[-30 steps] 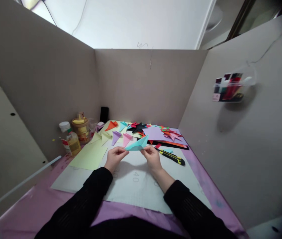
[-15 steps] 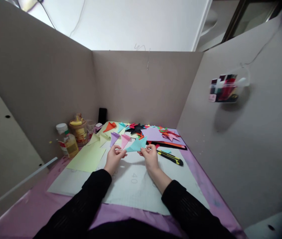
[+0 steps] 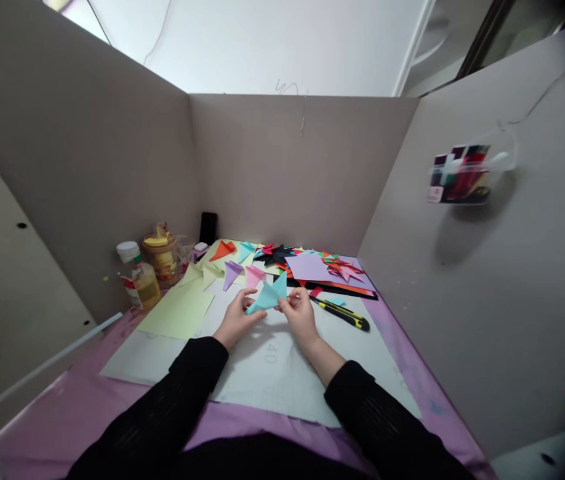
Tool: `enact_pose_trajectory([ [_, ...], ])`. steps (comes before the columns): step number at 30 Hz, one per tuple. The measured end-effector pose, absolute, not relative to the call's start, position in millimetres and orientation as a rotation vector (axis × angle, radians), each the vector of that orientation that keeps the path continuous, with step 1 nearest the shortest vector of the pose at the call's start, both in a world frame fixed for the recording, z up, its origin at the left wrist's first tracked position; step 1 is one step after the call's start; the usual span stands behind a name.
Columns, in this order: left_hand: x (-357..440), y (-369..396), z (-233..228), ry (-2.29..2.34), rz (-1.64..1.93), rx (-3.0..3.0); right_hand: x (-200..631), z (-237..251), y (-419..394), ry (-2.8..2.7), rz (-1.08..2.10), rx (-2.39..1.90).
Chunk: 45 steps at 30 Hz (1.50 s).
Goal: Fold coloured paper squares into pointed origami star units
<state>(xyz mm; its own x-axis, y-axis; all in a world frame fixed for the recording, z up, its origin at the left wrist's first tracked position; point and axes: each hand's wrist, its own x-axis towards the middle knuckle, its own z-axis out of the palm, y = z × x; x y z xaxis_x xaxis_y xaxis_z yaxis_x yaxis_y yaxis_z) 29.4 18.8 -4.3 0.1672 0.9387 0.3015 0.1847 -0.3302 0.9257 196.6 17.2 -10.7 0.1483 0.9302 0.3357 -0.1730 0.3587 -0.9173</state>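
A turquoise piece of folded paper [image 3: 268,296] is held up between my two hands, above the white sheet [image 3: 257,387]. My left hand [image 3: 237,316] pinches its left corner, thumb in front and fingers partly behind. At the right end, my right hand [image 3: 299,312] grips it between thumb and fingers. Just beyond lie a purple folded paper [image 3: 232,274] and a pink folded paper [image 3: 253,276]. A black and yellow utility knife [image 3: 342,313] rests to the right of my right hand.
Pale yellow paper [image 3: 177,313] lies at the left. Behind are an orange folded paper [image 3: 223,250], a lilac square sheet [image 3: 307,267] and a pile of coloured pieces [image 3: 345,270]. A bottle [image 3: 143,283] and a jar [image 3: 161,257] stand at the back left. Grey panels [image 3: 292,173] enclose the table.
The turquoise paper has tilted, its left corner now lower and its peak pointing up. My left hand has moved a little right and closer to my right hand. The view has shifted slightly.
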Motion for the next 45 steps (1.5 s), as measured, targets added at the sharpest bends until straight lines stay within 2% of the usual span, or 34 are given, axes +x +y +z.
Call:
enact_pose_trajectory([
  [12, 31.5, 16.4, -1.2, 1.096, 1.209, 1.457, 194.0, -13.1, 15.4, -1.100, 0.920, -0.882],
  [20, 35.7, 18.6, -3.8, 1.063, 1.281, 1.443, 179.7, -26.5, 17.0, -1.084, 1.015, -0.918],
  [28, 32.4, 19.7, -6.5, 1.102, 1.215, 1.403, 185.0, -23.1, 21.7, -1.007, 0.948, -1.062],
  [38, 24.0, 26.0, -8.7, 1.085, 1.305, 1.384, 205.7, -22.1, 31.5, -0.914, 0.847, -1.086],
  [45, 30.7, 20.9, -10.9, 1.111, 1.226, 1.634, 184.8, -21.3, 19.2, -1.154, 1.020, -0.996],
])
